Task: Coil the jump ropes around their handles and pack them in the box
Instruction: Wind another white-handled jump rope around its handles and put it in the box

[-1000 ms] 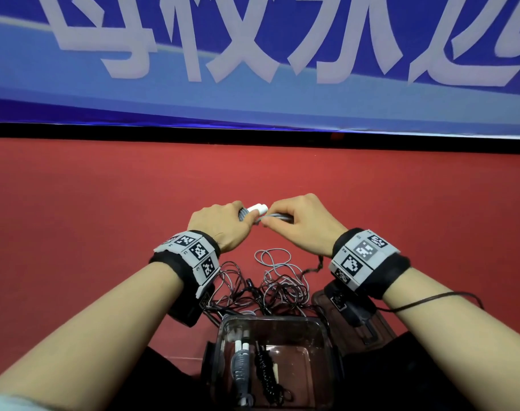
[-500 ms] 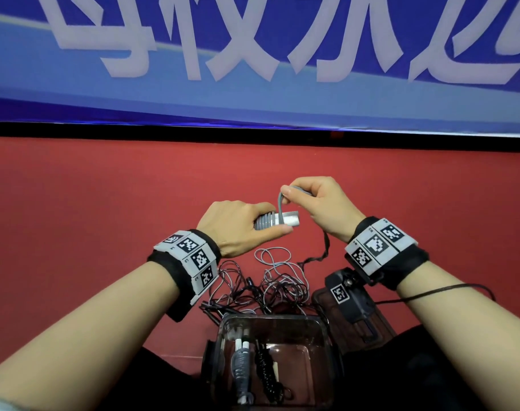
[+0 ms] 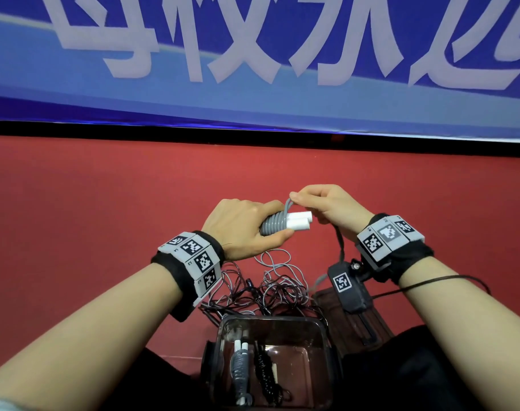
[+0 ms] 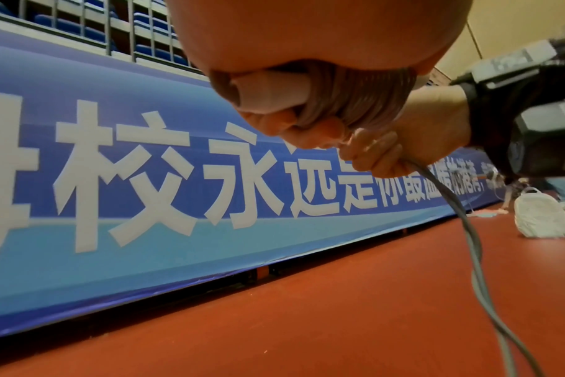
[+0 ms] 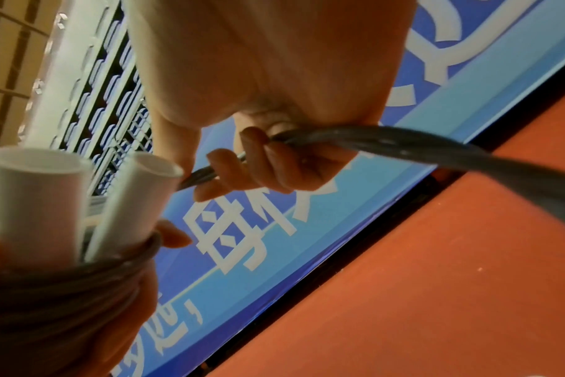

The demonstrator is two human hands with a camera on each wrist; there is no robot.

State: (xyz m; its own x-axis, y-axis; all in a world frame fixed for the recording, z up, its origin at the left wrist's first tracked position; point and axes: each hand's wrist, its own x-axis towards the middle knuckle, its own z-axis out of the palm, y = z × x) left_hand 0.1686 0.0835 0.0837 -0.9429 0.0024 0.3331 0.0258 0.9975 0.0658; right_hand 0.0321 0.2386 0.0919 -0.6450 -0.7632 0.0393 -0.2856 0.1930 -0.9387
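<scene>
Hands meet at the centre of the head view, above the red floor [image 3: 104, 218]. The left hand [image 3: 244, 226] wraps its fingers round a pair of white handles [image 3: 297, 224] held side by side, their ends pointing toward the right of the frame. Grey rope [image 3: 273, 225] sits in tight coils around the handles, just beside the thumb. The right hand [image 3: 333, 209] pinches the free run of that rope between thumb and fingertips, right above the coils; from the pinch the rope hangs down toward the floor.

Below the hands, in the lower middle of the frame, a loose tangle of grey and dark ropes [image 3: 270, 289] lies on the floor. Just under it stands a clear box [image 3: 321, 327], and inside, toward its left side, lie a wound grey jump rope [image 3: 239, 369] and a wound black jump rope [image 3: 264, 373] side by side. A blue banner [image 3: 253, 54] with large white characters fills the top of the frame.
</scene>
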